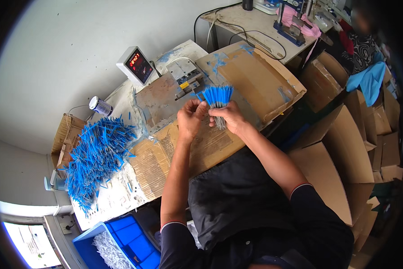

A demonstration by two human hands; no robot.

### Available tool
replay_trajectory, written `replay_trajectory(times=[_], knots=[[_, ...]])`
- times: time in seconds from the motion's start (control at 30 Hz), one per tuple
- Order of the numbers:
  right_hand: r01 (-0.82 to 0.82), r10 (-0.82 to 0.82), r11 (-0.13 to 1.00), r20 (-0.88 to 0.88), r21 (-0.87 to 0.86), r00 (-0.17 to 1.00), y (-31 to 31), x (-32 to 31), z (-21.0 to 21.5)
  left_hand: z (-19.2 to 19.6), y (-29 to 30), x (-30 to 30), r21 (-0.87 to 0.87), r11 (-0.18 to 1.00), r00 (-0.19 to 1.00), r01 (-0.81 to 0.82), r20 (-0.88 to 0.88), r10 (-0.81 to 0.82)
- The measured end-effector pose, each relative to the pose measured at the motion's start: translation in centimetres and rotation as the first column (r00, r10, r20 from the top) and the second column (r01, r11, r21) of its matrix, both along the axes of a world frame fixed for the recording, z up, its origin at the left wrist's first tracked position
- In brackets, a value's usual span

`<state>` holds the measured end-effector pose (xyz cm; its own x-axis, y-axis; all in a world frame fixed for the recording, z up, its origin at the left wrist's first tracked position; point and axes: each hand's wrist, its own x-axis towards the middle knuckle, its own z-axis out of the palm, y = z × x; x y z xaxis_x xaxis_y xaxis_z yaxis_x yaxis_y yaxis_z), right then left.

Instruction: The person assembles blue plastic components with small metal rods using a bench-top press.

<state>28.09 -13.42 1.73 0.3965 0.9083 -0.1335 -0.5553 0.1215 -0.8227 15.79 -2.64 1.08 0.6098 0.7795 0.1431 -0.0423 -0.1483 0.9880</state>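
We clamp a blue bundle [218,102] in our right hand [227,117] above the desk's [120,199] middle; our left hand [190,117] pinches its strands. The loose pile [96,157] crowds the left edge, well apart.

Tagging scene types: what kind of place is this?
Likely a small assembly workshop: a big pile of blue sticks on a cardboard-covered bench, a digital counter box, and stacked cartons. Both hands hold a bundle of blue sticks.

A worker wears a dark short-sleeved shirt, its cuffs trimmed with a thin light-and-red band, and a black apron over the lap; both forearms and hands are bare.
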Motion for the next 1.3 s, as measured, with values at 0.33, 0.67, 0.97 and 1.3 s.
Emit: replay_trajectory(times=[0.33,0.67,0.97,1.3], knots=[[0.151,-0.057,0.949,0.319,-0.276,0.946,7.0,0.2,0.4,-2.5,9.5,-1.7,0.134,0.780,0.791,-0.612,0.088,0.605],[0.285,-0.185,0.929,0.372,-0.235,0.910,9.0,-0.3,-0.4,-1.7,8.9,-1.6,0.206,0.767,0.793,-0.607,0.097,0.601],[0.286,-0.180,0.924,0.370,-0.255,0.911,9.1,-0.7,-0.1,-1.7,8.4,-1.9,0.485,0.581,0.707,-0.653,0.117,0.697],[0.288,-0.225,0.919,0.243,-0.269,0.944,8.8,-0.2,0.0,-2.0,7.8,-1.6,0.749,0.516,0.726,-0.416,-0.067,0.684]])
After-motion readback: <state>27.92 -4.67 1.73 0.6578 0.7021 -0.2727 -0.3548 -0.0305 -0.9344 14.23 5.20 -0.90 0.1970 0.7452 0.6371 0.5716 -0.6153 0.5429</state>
